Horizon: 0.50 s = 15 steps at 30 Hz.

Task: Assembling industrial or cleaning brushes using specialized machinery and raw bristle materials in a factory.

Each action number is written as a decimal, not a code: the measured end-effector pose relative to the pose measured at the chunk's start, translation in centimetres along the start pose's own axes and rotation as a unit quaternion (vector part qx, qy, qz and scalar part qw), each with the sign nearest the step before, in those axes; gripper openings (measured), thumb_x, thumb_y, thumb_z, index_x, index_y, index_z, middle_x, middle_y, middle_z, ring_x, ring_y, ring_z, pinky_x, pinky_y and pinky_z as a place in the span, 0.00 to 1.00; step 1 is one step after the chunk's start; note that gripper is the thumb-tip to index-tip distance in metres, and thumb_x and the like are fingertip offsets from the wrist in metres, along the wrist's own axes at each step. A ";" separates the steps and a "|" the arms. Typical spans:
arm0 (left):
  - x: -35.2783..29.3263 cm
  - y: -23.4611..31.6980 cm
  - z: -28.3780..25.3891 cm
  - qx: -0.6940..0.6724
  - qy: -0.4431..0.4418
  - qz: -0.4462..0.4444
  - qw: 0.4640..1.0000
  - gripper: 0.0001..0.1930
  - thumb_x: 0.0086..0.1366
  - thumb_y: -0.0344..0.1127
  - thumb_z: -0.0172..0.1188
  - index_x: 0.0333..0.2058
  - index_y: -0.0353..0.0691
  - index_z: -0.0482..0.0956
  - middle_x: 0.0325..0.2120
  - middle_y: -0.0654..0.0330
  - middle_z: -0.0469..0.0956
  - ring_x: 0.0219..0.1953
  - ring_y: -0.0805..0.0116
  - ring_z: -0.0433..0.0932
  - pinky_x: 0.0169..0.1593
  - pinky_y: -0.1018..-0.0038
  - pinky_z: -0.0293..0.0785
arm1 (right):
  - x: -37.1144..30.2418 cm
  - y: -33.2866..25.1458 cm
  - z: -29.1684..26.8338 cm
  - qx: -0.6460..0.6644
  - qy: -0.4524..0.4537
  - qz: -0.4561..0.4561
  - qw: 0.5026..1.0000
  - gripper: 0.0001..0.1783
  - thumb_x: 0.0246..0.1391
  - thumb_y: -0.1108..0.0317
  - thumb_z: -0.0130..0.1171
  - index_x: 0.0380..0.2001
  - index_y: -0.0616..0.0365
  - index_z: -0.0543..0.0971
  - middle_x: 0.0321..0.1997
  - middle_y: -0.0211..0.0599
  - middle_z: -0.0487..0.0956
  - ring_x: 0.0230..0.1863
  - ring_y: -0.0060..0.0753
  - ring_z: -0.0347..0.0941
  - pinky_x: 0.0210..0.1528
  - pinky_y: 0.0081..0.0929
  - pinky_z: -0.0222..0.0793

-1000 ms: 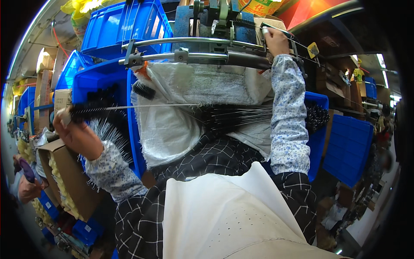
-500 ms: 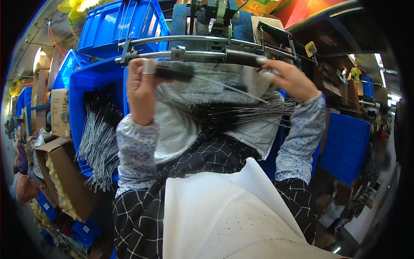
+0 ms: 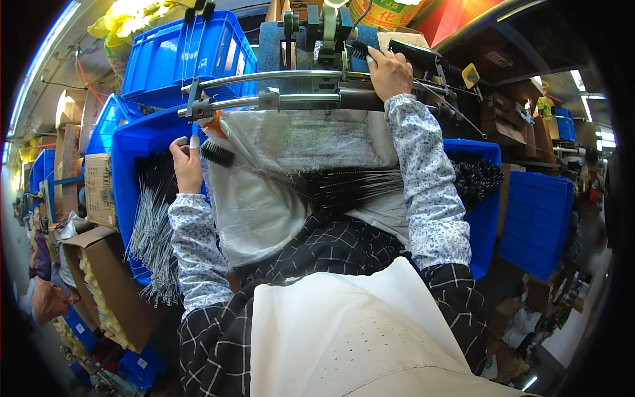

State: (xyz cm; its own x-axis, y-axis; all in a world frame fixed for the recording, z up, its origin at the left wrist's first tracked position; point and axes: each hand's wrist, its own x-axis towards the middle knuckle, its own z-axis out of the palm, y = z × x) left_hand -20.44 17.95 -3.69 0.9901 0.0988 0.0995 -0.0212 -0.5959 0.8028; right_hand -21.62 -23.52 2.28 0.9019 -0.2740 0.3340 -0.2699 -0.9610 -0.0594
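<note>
My left hand (image 3: 187, 165), with white covers on its fingertips, is closed at the left edge of the work area. A black-bristled wire brush (image 3: 217, 153) sticks out to the right from its fingers. Up at the machine (image 3: 327, 30), my right hand (image 3: 392, 74) pinches another black bristle brush (image 3: 358, 50) close to the machine's wheel. A thin wire with a looped end (image 3: 463, 116) runs down to the right past that hand and seems to belong to this brush. Across my lap lies a bundle of black brushes with wire stems (image 3: 357, 188), on a whitish cloth (image 3: 258, 212).
Two metal rods (image 3: 238, 102) cross in front of the machine. On the left, a blue bin (image 3: 119, 192) holds many wire-stemmed brushes; on the right, another blue bin (image 3: 486, 231) holds black bristle heads. A blue crate (image 3: 188, 56) and a cardboard box (image 3: 109, 291) stand at left.
My left hand has dropped down and left from the rods with a brush. My right hand has gone from the rod's right end up to the machine, where it holds a brush.
</note>
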 end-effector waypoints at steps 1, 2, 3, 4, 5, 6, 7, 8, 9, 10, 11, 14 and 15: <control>0.1 -0.3 -0.2 -0.001 -0.002 -0.002 1.000 0.15 0.59 0.42 0.50 0.36 0.35 0.65 0.25 0.60 0.69 0.25 0.72 0.67 0.30 0.77 0.65 | 0.2 0.0 0.1 -0.002 -0.002 0.001 1.000 0.15 0.48 0.60 0.48 0.40 0.42 0.74 0.32 0.30 0.75 0.39 0.33 0.66 0.42 0.31 0.60; 0.1 -0.5 -0.4 0.009 -0.061 -0.017 0.998 0.15 0.58 0.42 0.51 0.34 0.34 0.67 0.23 0.61 0.70 0.25 0.73 0.67 0.30 0.77 0.65 | 0.3 -0.1 0.1 -0.006 -0.006 0.003 1.000 0.15 0.48 0.60 0.48 0.40 0.42 0.74 0.33 0.30 0.75 0.40 0.33 0.66 0.42 0.32 0.59; 0.1 -0.7 -0.4 0.019 -0.119 -0.031 0.992 0.14 0.58 0.41 0.52 0.32 0.34 0.69 0.22 0.61 0.70 0.24 0.74 0.67 0.29 0.77 0.65 | 0.5 0.0 0.1 -0.011 -0.010 0.005 1.000 0.15 0.48 0.60 0.47 0.40 0.42 0.74 0.33 0.30 0.75 0.40 0.33 0.66 0.42 0.32 0.59; 0.0 -0.8 -0.4 0.019 -0.121 -0.032 0.992 0.14 0.58 0.41 0.52 0.32 0.34 0.69 0.22 0.61 0.70 0.24 0.74 0.67 0.29 0.77 0.65 | 0.6 0.0 0.3 -0.012 -0.012 0.006 1.000 0.15 0.48 0.60 0.47 0.40 0.42 0.74 0.33 0.30 0.75 0.40 0.33 0.66 0.42 0.32 0.59; 0.0 -0.8 -0.5 -0.001 -0.118 -0.042 0.992 0.13 0.57 0.40 0.53 0.30 0.33 0.70 0.21 0.62 0.70 0.24 0.75 0.67 0.29 0.78 0.64 | 0.7 0.0 0.3 -0.005 -0.008 0.004 1.000 0.15 0.48 0.60 0.47 0.40 0.42 0.74 0.32 0.30 0.75 0.40 0.32 0.66 0.42 0.32 0.59; -0.1 -0.8 -0.6 -0.022 -0.116 -0.053 0.992 0.13 0.57 0.39 0.53 0.28 0.33 0.71 0.20 0.63 0.70 0.23 0.77 0.67 0.28 0.79 0.64 | 0.7 0.0 0.4 0.003 -0.004 0.002 1.000 0.15 0.48 0.60 0.47 0.40 0.42 0.74 0.32 0.30 0.75 0.40 0.32 0.66 0.42 0.32 0.59; -0.2 -0.3 -0.6 -0.039 -0.118 -0.056 0.991 0.11 0.58 0.37 0.52 0.29 0.33 0.70 0.21 0.64 0.70 0.24 0.79 0.66 0.28 0.82 0.63 | 0.9 0.0 0.3 0.014 -0.015 0.005 1.000 0.15 0.48 0.60 0.48 0.40 0.42 0.74 0.32 0.30 0.75 0.40 0.32 0.66 0.42 0.32 0.59; -0.4 0.1 -0.6 -0.039 -0.118 -0.057 0.991 0.11 0.58 0.37 0.52 0.29 0.33 0.70 0.21 0.64 0.70 0.24 0.79 0.66 0.28 0.82 0.63 | 0.9 0.1 0.5 0.014 -0.016 0.005 1.000 0.15 0.48 0.60 0.48 0.40 0.42 0.74 0.32 0.30 0.75 0.40 0.32 0.66 0.42 0.32 0.59; -0.5 0.4 -0.6 -0.069 -0.094 -0.021 0.993 0.10 0.59 0.37 0.51 0.29 0.34 0.70 0.21 0.67 0.68 0.24 0.81 0.64 0.27 0.83 0.62 | 0.9 0.0 0.7 0.028 -0.006 -0.006 1.000 0.14 0.48 0.61 0.47 0.41 0.42 0.74 0.32 0.30 0.75 0.40 0.32 0.66 0.42 0.31 0.59; -0.6 0.7 -0.6 -0.100 -0.070 0.016 0.992 0.10 0.60 0.37 0.49 0.30 0.35 0.71 0.21 0.70 0.67 0.23 0.83 0.62 0.26 0.85 0.60 | 0.8 0.1 0.7 0.041 0.004 -0.015 0.999 0.14 0.48 0.61 0.47 0.41 0.42 0.74 0.32 0.30 0.75 0.39 0.32 0.67 0.43 0.31 0.59; -0.4 0.6 -1.0 -0.087 -0.060 0.012 0.994 0.08 0.60 0.34 0.48 0.29 0.34 0.69 0.22 0.67 0.68 0.25 0.81 0.64 0.29 0.83 0.62 | 0.8 0.1 0.7 0.040 0.004 -0.015 0.999 0.14 0.48 0.61 0.47 0.41 0.42 0.74 0.32 0.30 0.75 0.39 0.32 0.67 0.43 0.31 0.59; -0.4 3.1 -2.5 -0.164 -0.028 0.002 0.986 0.06 0.61 0.34 0.48 0.29 0.37 0.68 0.21 0.70 0.64 0.23 0.83 0.60 0.27 0.86 0.60 | 0.9 0.0 0.6 0.011 0.006 0.009 1.000 0.15 0.48 0.61 0.47 0.41 0.42 0.74 0.32 0.30 0.75 0.39 0.32 0.67 0.42 0.31 0.60; -0.3 3.3 -3.1 -0.122 -0.011 0.044 0.991 0.06 0.61 0.34 0.47 0.30 0.38 0.67 0.22 0.70 0.64 0.23 0.84 0.60 0.27 0.87 0.59 | 0.9 0.0 0.6 0.007 -0.002 0.003 1.000 0.15 0.48 0.61 0.47 0.41 0.42 0.74 0.32 0.30 0.74 0.39 0.32 0.67 0.42 0.31 0.60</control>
State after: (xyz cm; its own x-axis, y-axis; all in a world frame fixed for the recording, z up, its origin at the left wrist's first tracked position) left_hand -21.24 18.47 0.75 0.9858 0.0365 0.1641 -0.1371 -0.3898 0.9106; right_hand -20.62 -23.82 1.96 0.9015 -0.2791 0.3307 -0.2700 -0.9600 -0.0740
